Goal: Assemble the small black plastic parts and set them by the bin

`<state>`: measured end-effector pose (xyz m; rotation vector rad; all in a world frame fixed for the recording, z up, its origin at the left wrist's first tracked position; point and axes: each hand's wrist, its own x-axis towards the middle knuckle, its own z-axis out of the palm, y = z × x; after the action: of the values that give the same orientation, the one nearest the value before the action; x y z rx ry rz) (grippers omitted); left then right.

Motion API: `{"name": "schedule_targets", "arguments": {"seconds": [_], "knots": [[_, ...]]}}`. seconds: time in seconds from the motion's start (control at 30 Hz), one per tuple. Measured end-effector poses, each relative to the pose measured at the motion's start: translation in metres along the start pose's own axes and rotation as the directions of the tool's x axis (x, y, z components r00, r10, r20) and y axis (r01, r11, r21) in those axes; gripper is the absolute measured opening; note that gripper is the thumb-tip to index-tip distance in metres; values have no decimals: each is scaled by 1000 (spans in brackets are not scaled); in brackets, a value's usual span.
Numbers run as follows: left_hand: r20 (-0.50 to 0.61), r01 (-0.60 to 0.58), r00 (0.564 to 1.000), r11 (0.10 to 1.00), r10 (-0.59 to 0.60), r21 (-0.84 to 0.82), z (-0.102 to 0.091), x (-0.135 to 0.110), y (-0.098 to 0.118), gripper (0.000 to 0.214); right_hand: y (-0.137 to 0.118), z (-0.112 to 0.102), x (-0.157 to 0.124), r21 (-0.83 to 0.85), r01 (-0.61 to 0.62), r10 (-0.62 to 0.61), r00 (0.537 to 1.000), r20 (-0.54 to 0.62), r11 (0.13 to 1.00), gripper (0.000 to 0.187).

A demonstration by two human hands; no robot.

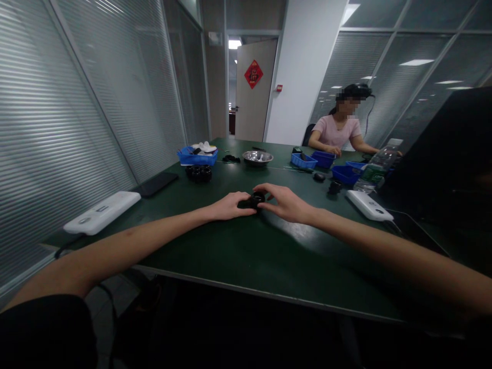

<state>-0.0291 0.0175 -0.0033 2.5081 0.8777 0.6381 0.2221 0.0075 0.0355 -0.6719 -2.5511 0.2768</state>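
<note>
Both hands meet over the middle of the green table (215,246) around a small, glossy black round part (258,198). Its exact kind is hard to make out. From the left, my left hand (230,206) grips it between thumb and fingers. My right hand (282,202) curls over its right side, thumb and fingertips closed on the rim. The fingers cover part of it. Farther left on the table stands a cluster of similar-looking black round parts (199,173).
A blue basket (198,158) and a steel bowl (257,159) stand at the back. To the right are blue trays (345,175), a plastic bottle (378,166) and a white power bank (369,206). Another white device (102,212) lies left. A person (338,130) sits across.
</note>
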Motion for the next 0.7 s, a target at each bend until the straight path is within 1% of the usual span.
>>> {"name": "schedule_targets", "arguments": {"seconds": [0.1, 0.17, 0.33, 0.4, 0.57, 0.63, 0.7], "knots": [[1, 29, 1000, 999, -29, -42, -1, 0, -2, 42, 0, 4, 4, -4, 20, -20, 1000, 21, 1000, 38], [7, 47, 999, 997, -47, -56, -2, 1, -2, 43, 0, 8, 2, 8, 4, -4, 1000, 8, 1000, 38], [29, 18, 999, 997, -16, -80, -4, 1, 2, 46, 3, 22, -9, 143, -119, 132, 987, -90, 983, 36], [33, 14, 999, 996, -11, -83, -3, 1, 1, 46, 4, 28, -13, 180, -144, 165, 981, -105, 973, 38], [27, -5, 1000, 999, 6, -41, -1, 3, -2, 41, 5, 37, -15, 188, -132, 158, 979, -129, 973, 38], [29, 2, 1000, 999, -1, -35, 0, 3, -2, 42, 4, 38, -16, 157, -126, 149, 979, -142, 979, 39], [23, 22, 1000, 1000, -21, -22, 0, 2, 0, 46, 2, 38, -17, 95, -102, 118, 977, -175, 990, 44]]}}
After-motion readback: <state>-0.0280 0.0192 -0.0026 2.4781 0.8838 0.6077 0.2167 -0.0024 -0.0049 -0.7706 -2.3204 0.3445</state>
